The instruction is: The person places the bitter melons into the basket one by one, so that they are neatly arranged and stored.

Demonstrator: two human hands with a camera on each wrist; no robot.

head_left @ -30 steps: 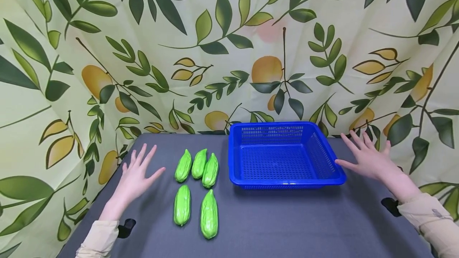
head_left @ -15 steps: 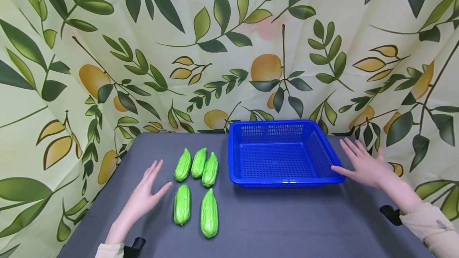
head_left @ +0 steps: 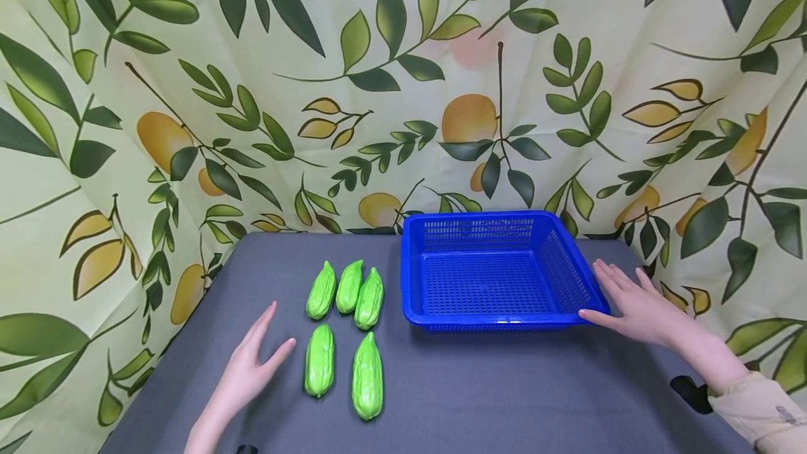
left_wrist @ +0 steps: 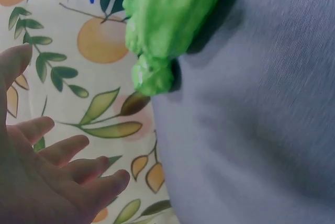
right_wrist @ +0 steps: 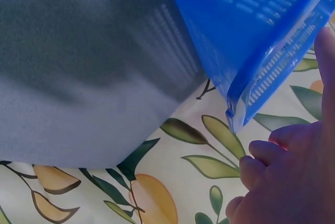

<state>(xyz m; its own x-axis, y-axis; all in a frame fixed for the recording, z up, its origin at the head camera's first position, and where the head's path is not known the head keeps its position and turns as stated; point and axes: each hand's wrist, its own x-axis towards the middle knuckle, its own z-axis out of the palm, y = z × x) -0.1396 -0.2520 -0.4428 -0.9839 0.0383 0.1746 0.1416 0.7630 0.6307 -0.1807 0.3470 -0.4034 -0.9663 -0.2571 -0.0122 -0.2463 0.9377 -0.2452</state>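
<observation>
Several bright green bitter melons lie on the grey table left of centre: three in a back cluster [head_left: 347, 289] and two in front, a left one [head_left: 319, 361] and a right one [head_left: 368, 377]. My left hand [head_left: 249, 366] hovers left of the front pair, thumb and fingers spread, holding nothing. In the left wrist view its palm [left_wrist: 63, 182] is apart from the green melons [left_wrist: 172, 14]. To the right sits a blue slotted plastic basket [head_left: 498, 319]. My right hand [head_left: 639, 307] is at its right side, fingers extended, thumb tip overlapping the front right corner in the head view.
A grey cloth-covered table [head_left: 479, 398] carries everything. Behind it and along both sides hangs a pale curtain [head_left: 378, 111] printed with leaves and orange fruit, close to the basket's back rim.
My left hand has come down and toward the front melons, its fingers drawing closer together. My right hand has lowered slightly toward the basket's right rim. Melons and basket stay put.
</observation>
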